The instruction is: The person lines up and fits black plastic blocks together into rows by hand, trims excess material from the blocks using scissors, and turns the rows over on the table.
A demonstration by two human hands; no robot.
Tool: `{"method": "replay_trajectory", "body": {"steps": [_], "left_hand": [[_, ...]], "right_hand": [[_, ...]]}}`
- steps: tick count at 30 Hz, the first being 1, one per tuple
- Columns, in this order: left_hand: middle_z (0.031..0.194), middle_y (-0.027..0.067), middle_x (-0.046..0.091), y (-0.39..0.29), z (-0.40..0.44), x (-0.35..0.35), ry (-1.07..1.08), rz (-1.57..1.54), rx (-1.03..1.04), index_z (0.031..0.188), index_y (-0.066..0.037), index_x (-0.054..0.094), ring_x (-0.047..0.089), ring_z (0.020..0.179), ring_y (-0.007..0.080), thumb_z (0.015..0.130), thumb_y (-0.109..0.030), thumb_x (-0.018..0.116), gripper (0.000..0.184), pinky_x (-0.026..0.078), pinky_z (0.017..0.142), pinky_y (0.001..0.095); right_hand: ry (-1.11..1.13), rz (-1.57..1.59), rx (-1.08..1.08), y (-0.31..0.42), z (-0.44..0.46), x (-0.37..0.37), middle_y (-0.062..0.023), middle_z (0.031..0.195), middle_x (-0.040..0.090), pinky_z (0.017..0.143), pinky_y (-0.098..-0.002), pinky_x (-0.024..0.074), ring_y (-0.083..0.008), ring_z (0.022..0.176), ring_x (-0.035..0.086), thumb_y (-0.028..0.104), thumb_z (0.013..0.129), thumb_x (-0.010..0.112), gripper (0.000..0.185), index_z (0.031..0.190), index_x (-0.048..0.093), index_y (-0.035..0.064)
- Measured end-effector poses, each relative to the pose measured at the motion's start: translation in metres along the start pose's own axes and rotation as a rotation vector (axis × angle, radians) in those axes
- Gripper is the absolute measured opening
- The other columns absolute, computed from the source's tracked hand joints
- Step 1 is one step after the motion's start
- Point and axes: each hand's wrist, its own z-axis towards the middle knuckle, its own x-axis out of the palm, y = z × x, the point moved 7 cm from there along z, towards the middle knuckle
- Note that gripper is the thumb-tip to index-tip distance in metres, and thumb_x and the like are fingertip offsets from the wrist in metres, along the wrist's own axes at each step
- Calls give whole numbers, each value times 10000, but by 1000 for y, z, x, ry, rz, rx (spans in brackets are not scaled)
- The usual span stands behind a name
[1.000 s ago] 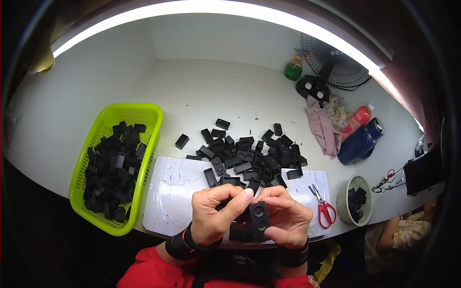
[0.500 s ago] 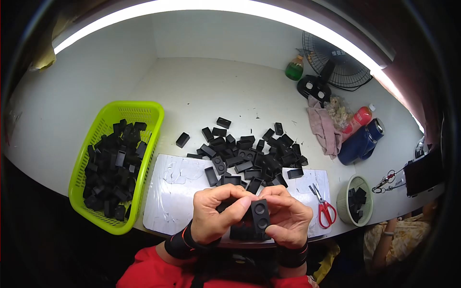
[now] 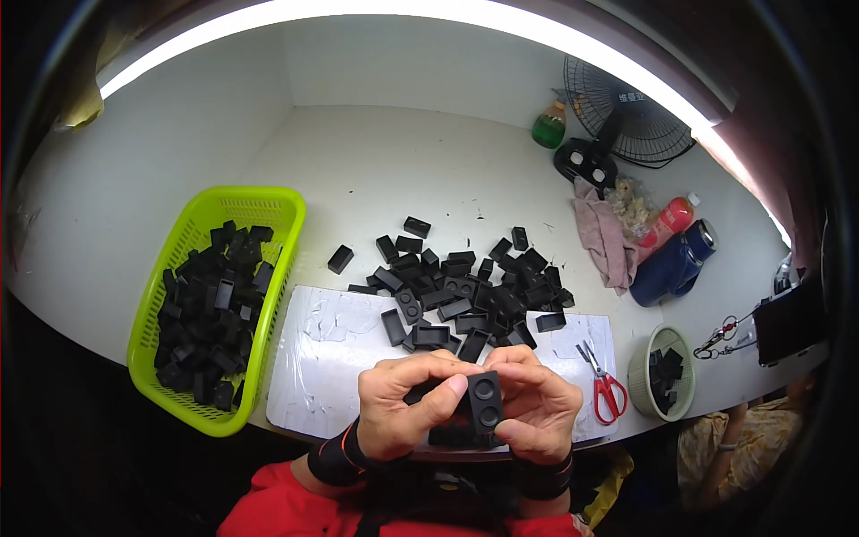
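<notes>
Fingers of the right hand [image 3: 541, 407] are closed on a black block [image 3: 486, 402]: thumb on its lower right edge, fingertips curled about its upper end. Left hand [image 3: 394, 407] is drawn in narrow, thumb tip at the block's upper left edge; from my remote view I cannot tell whether it grips or only steadies. I also see something dark between left thumb and forefinger, too shaded to identify.

Block orientation: long axis runs near-vertical in my head view, that is, away from the wearer's body, with the upper end leaning slightly left. One short end points to the wearer, the other to the pile. Broad face, bearing two round recesses in line along the length, is turned up to my camera. Position: between the hands, above the near edge of the surface [image 3: 385, 170]. Further dark pieces show beneath it, partly hidden.

Beyond the hands I record a loose pile of blocks [image 3: 465, 291], axes in mixed directions, some hollow side up; it overlaps the far edge of a white board [image 3: 322, 358]. Left of the board: green basket [image 3: 288, 268] of similar blocks, long side running away from the wearer. Right: red-handled scissors [image 3: 609, 399], blades pointing away and slightly left, then a small pale basket [image 3: 638, 387] with more black pieces.
</notes>
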Motion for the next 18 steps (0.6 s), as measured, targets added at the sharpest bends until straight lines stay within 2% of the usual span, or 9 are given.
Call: {"method": "replay_trajectory", "body": {"steps": [5, 10, 18], "left_hand": [[806, 81, 674, 1, -2, -1, 8, 14, 1, 1072, 67, 707, 592, 704, 97, 952, -4, 587, 184, 470, 642, 236], [793, 79, 661, -5, -1, 2, 29, 127, 124, 1083, 71, 697, 573, 664, 92, 966, -5, 575, 185, 454, 605, 236], [799, 85, 669, -6, -2, 5, 12, 139, 80, 1056, 80, 688, 586, 658, 99, 982, -16, 565, 173, 462, 596, 240]], "right_hand": [[-13, 10, -5, -1, -1, 0, -250, 1232, 525, 931, -359, 529, -283, 1071, 627, 33, 721, 810, 598, 1261, 595, -108], [-49, 8, -2, -2, -3, -2, -245, 1216, 534, 928, -355, 521, -280, 1062, 625, 69, 715, 822, 606, 1251, 601, -110], [-63, -20, 1, -1, -7, -3, -239, 1206, 536, 933, -356, 516, -278, 1061, 622, 65, 709, 827, 596, 1236, 607, -110]]}}
